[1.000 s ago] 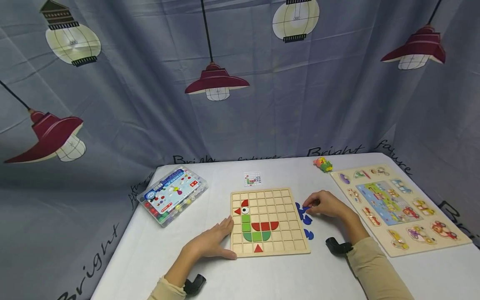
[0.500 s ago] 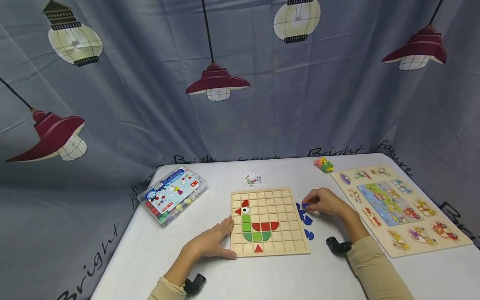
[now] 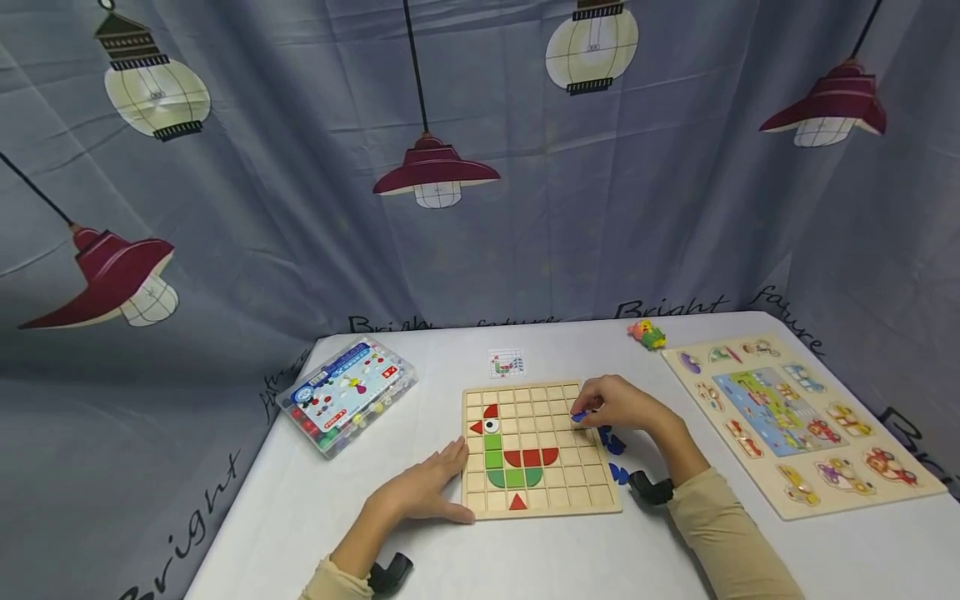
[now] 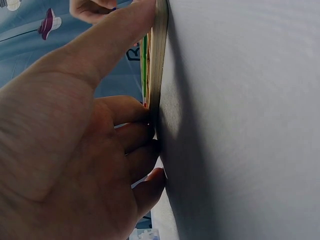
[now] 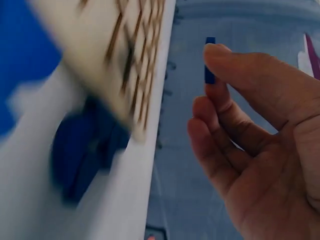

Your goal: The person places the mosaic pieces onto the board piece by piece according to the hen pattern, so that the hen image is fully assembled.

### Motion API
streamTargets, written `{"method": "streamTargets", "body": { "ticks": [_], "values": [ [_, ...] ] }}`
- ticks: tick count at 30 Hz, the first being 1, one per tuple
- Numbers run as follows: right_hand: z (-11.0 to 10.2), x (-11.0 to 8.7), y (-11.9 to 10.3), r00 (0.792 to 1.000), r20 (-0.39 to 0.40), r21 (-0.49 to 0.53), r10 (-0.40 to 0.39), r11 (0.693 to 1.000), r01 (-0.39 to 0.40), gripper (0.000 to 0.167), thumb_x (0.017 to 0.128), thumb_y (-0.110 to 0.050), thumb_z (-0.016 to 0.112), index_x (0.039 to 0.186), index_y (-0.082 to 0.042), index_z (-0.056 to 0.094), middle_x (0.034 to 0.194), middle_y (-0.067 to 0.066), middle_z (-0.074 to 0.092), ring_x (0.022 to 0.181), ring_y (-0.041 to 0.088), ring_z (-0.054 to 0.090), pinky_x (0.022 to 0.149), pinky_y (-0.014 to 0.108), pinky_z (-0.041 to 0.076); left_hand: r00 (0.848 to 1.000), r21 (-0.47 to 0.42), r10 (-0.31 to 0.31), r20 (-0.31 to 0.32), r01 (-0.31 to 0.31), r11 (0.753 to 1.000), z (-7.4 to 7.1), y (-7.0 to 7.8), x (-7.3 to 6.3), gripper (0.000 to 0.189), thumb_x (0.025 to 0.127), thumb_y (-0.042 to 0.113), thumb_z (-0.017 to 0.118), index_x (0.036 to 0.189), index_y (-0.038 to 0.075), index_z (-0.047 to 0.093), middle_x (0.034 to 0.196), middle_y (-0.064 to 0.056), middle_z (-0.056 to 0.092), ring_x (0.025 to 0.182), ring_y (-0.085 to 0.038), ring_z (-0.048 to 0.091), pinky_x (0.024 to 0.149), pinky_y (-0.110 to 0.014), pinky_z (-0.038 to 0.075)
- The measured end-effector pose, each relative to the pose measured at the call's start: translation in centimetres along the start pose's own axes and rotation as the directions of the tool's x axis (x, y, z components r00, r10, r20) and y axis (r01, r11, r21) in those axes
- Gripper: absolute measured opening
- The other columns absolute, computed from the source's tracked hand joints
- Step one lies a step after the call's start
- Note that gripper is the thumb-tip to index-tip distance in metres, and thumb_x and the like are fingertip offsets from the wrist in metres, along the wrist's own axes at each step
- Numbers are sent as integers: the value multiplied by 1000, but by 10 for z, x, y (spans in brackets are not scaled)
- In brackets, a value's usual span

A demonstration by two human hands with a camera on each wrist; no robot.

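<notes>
My right hand (image 3: 618, 402) pinches a small flat blue puzzle piece (image 3: 578, 417) between thumb and fingers, over the right columns of the wooden grid board (image 3: 566, 479). In the right wrist view the blue piece shows edge-on, a thin strip between thumb and fingertip. Against the board's left edge rests my left hand (image 3: 423, 487), fingers extended and thumb at the near corner. Red and green pieces form a bird shape on the board, with a white eye tile (image 3: 491, 426) and a red triangle (image 3: 517, 502) below. Loose blue pieces (image 3: 615, 446) lie along its right edge.
A small picture card (image 3: 507, 363) lies behind the board. At left is a clear plastic case (image 3: 348, 392) of coloured parts. A large wooden picture puzzle (image 3: 765, 483) occupies the right, with a colourful toy (image 3: 647, 334) at its far corner.
My right hand has picked up a blue piece from the group beside the board and moved left with it over the grid. My left hand stays at the board's edge.
</notes>
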State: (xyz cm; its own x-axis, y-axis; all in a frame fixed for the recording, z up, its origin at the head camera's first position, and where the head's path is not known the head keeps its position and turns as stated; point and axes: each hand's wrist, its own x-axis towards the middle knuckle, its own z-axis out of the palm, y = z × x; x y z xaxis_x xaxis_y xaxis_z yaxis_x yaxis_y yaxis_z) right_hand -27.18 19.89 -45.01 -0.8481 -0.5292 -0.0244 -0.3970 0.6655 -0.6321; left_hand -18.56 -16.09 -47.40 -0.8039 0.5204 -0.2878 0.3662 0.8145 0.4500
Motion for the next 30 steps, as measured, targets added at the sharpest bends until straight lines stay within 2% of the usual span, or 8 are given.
{"method": "streamTargets", "body": {
  "ticks": [8,15,21,30],
  "values": [
    [18,20,-26,996,71,-46,-61,997,64,11,77,-5,77,85,-12,76,81,-4,64,70,8,49,61,20,45,1000,-17,-7,5,7,1000,1,-1,0,108,75,59,74,154,5,24,164,-10,16,151,-30,20,122,-49,24],
    [30,30,-38,990,132,-65,-48,996,57,11,75,-2,78,83,-10,77,78,-2,65,66,7,48,56,19,43,1000,-14,-10,10,10,1000,-1,0,2,108,75,59,74,155,6,23,164,-10,15,151,-30,19,122,-50,24],
    [33,33,-41,988,151,-85,0,996,13,11,77,-2,77,82,-12,77,79,-4,67,68,8,50,59,20,45,1000,-18,-6,-1,6,1000,-6,1,4,108,75,57,75,155,7,23,164,-9,15,151,-32,19,121,-51,25],
    [44,31,-38,986,153,-73,66,996,-56,14,77,1,76,81,-13,76,80,-4,67,71,11,52,63,24,47,1000,-4,-6,7,6,1000,0,-4,3,108,75,59,75,155,6,24,164,-9,16,151,-28,19,122,-49,24]
  ]
}}
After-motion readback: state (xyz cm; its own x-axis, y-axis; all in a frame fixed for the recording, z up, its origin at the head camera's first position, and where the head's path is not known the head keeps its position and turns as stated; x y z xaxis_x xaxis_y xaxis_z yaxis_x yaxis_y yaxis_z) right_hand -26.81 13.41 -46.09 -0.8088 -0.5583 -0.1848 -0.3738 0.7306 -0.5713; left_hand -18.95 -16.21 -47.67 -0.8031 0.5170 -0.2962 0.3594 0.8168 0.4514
